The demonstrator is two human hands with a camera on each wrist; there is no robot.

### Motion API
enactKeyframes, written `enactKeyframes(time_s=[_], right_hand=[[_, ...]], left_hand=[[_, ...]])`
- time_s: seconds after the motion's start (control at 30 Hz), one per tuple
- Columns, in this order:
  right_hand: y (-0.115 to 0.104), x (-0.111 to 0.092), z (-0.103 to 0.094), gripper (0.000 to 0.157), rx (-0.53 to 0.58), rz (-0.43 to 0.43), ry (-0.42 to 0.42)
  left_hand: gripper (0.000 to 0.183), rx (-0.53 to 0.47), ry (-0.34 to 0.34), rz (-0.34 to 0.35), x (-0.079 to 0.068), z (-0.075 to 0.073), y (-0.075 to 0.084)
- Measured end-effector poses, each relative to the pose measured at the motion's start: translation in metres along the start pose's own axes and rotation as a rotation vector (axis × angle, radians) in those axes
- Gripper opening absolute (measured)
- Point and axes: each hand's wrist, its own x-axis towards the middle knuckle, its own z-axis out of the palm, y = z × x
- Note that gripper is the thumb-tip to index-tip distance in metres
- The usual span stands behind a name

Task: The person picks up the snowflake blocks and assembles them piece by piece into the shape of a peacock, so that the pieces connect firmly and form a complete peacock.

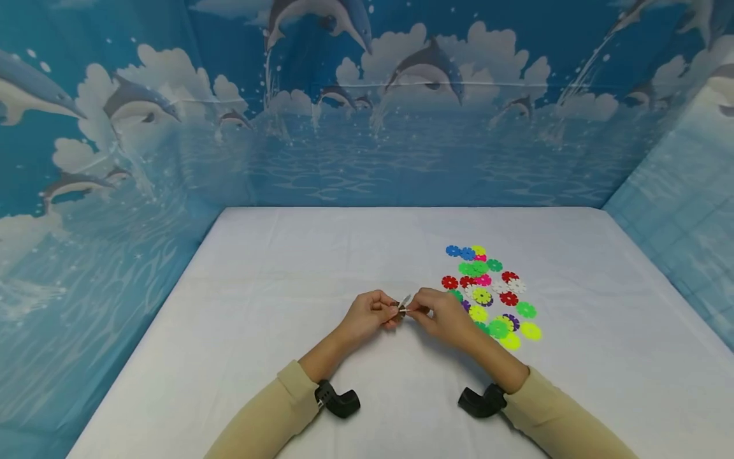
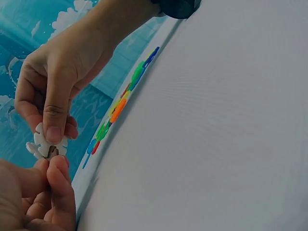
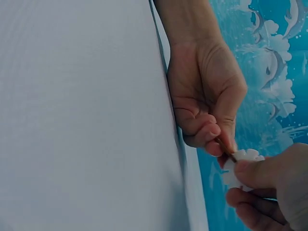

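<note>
Both hands meet over the middle of the white table. My left hand (image 1: 366, 317) pinches a thin brown notched disc (image 3: 225, 148) between thumb and fingers. My right hand (image 1: 446, 319) pinches a white snowflake-shaped plastic disc (image 3: 248, 155) against the brown one. A second white edge (image 2: 32, 149) sticks out at an angle beside it in the left wrist view. Fingertips cover much of these pieces, so how far their slots are joined cannot be told.
Loose notched discs (image 1: 508, 298) in several colours lie spread to the right, just beyond my right hand. The white tabletop (image 1: 258, 287) ends at a dolphin-print curtain (image 1: 367, 159) behind and at the sides. A black wrist camera (image 1: 338, 400) sits on each forearm.
</note>
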Motion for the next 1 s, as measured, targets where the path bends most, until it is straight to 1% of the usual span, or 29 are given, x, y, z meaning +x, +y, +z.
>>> enactKeyframes(time_s=[0.07,0.17,0.27,0.33,0.4,0.53,0.63,0.7,0.8,0.9,1.0], right_hand=[[-0.002,0.001,-0.003,0.016,0.009,0.064,-0.026],[-0.002,0.005,-0.013,0.013,0.027,0.181,-0.089],[0.005,0.007,-0.030,0.020,0.018,0.297,-0.136],[0.013,0.008,-0.045,0.024,0.001,0.388,-0.130],[0.024,0.005,-0.062,0.025,-0.029,0.470,-0.102],[0.047,-0.008,-0.094,0.029,-0.087,0.630,-0.046],[0.061,-0.018,-0.111,0.034,-0.109,0.752,-0.035],[0.069,-0.024,-0.119,0.037,-0.113,0.833,-0.036],[0.081,-0.033,-0.128,0.039,-0.128,0.930,-0.048],[0.090,-0.039,-0.134,0.043,-0.140,1.015,-0.068],[0.097,-0.043,-0.136,0.050,-0.149,1.078,-0.105]], left_hand=[[0.010,-0.013,0.007,-0.012,-0.001,0.000,0.000],[0.010,-0.048,0.021,-0.038,-0.002,0.000,0.000],[0.010,-0.083,0.052,-0.057,-0.003,-0.001,0.000],[0.011,-0.096,0.069,-0.064,-0.003,-0.002,0.001],[0.012,-0.094,0.071,-0.069,-0.003,-0.002,0.002],[0.011,-0.096,0.055,-0.087,-0.002,-0.001,0.003],[0.011,-0.111,0.051,-0.098,-0.001,-0.001,0.003],[0.012,-0.123,0.052,-0.103,-0.002,-0.001,0.003],[0.014,-0.131,0.057,-0.094,-0.002,0.000,0.003],[0.015,-0.138,0.066,-0.062,-0.001,0.001,0.003],[0.014,-0.153,0.086,-0.033,0.000,0.001,0.001]])
